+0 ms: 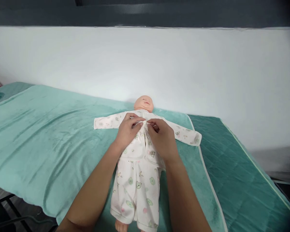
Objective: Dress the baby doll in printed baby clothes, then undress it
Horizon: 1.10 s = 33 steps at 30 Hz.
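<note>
I have both hands at the chest of the baby doll [143, 103] lying mid-blanket on the teal plush blanket [45, 135] — left hand [128, 130] and right hand [162, 137] pinching the white printed cotton top [140, 145] at its front opening — fastening it, I judge; next calls for aligning the edges.

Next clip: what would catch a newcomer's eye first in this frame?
A baby doll in a white printed outfit lies on its back mid-frame, sleeves spread wide, on a teal blanket covering a bed. Both hands meet at its chest: the left hand and right hand pinch the shirt front just below the neck. Behind is a plain white wall.
</note>
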Available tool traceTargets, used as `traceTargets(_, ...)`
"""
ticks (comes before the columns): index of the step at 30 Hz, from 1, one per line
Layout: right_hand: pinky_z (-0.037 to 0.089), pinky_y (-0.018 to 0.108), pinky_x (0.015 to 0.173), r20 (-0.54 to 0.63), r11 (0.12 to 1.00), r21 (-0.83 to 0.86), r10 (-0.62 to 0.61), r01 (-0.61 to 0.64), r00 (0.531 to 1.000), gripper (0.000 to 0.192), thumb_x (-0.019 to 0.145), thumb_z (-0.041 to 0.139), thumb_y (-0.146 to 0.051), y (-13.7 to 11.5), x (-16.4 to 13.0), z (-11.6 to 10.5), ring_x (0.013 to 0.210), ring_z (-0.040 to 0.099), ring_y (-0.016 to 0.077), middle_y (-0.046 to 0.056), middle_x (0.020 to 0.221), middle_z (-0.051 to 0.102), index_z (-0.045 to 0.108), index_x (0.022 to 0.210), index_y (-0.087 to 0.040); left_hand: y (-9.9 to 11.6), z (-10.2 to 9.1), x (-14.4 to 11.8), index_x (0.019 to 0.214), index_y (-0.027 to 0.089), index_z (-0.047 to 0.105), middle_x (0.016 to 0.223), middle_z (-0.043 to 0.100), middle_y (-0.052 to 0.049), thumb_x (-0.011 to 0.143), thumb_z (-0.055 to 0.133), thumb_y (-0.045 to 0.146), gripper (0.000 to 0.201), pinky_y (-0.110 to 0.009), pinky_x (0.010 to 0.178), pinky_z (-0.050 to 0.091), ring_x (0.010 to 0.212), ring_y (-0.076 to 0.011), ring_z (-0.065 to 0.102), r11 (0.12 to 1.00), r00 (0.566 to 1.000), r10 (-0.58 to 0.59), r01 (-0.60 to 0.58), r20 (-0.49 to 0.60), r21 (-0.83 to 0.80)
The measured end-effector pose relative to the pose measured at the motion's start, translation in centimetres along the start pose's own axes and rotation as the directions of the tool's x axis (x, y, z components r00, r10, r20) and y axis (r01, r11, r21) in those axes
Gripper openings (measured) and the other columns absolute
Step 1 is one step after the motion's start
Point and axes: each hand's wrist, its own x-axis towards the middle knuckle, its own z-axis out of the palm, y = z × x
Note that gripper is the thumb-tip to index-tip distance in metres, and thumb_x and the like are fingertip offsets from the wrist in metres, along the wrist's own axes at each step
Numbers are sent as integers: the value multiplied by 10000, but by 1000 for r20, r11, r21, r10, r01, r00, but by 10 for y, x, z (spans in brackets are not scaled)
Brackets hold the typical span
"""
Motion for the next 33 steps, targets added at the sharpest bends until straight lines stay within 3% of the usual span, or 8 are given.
traceTargets(7, 415, 320, 704, 27, 997, -72, 24, -22, 999, 124, 871, 531, -253, -7, -1, -8, 741, 563, 176, 27, 852, 643, 644, 827, -224, 6, -3, 0, 1061, 229, 739, 1180, 539, -62, 909, 609, 230, 200, -257, 777, 476, 797, -100, 544, 1000, 999, -10, 10, 36, -4)
traceTargets(11, 346, 305, 615, 238, 963, -237, 186, -128, 953, 268, 897, 566, -376, -27, -7, -33, 651, 508, 163, -5, 702, 589, 506, 684, -226, 10, -11, -6, 927, 199, 699, 1017, 586, -35, 900, 617, 245, 98, -258, 775, 450, 827, -122, 534, 1000, 1000, 2, -1, 31, -27)
traceTargets(15, 307, 297, 592, 386, 912, -399, 262, -96, 885, 318, 895, 589, -399, -42, -17, -40, 642, 481, 158, -13, 708, 570, 420, 686, -229, 16, -22, -13, 858, 190, 688, 894, 612, -18, 903, 631, 332, 159, -267, 719, 424, 774, -126, 532, 999, 985, -17, 22, 172, -27)
traceTargets(20, 268, 304, 594, 364, 859, -511, 231, -14, 903, 257, 904, 519, -233, -45, -20, -28, 639, 430, 154, -1, 736, 559, 366, 697, -231, 20, -28, -18, 821, 203, 696, 914, 618, -13, 879, 663, 328, 142, -260, 700, 410, 785, -126, 526, 997, 948, 4, -28, 318, 70)
traceTargets(23, 260, 303, 584, 399, 879, -476, 229, -12, 888, 274, 896, 495, -201, -43, -16, -31, 619, 413, 149, -11, 679, 541, 352, 663, -226, 20, -26, -18, 821, 209, 678, 920, 607, -14, 876, 668, 342, 144, -255, 705, 414, 827, -137, 533, 986, 945, 38, -88, 325, 141)
traceTargets(27, 290, 295, 580, 432, 938, -324, 264, -124, 863, 288, 901, 520, -298, -33, -9, -40, 604, 441, 146, -25, 616, 546, 425, 641, -220, 20, -24, -18, 825, 206, 670, 907, 598, -21, 890, 642, 341, 152, -255, 715, 415, 859, -150, 531, 978, 943, 73, -131, 326, 162)
traceTargets(30, 329, 287, 593, 465, 959, -121, 282, -256, 839, 300, 900, 551, -385, -26, -5, -43, 610, 479, 139, -30, 616, 575, 512, 653, -217, 21, -25, -18, 809, 194, 660, 906, 606, -15, 884, 635, 310, 141, -253, 698, 401, 783, -127, 502, 994, 949, 40, -69, 312, 82)
traceTargets(33, 357, 277, 605, 460, 928, 130, 255, -349, 851, 303, 893, 574, -420, -26, -5, -41, 596, 484, 126, -37, 597, 552, 545, 673, -214, 21, -28, -18, 831, 182, 646, 809, 581, 5, 877, 643, 334, 159, -246, 638, 360, 683, -103, 439, 998, 950, -22, 38, 311, -45)
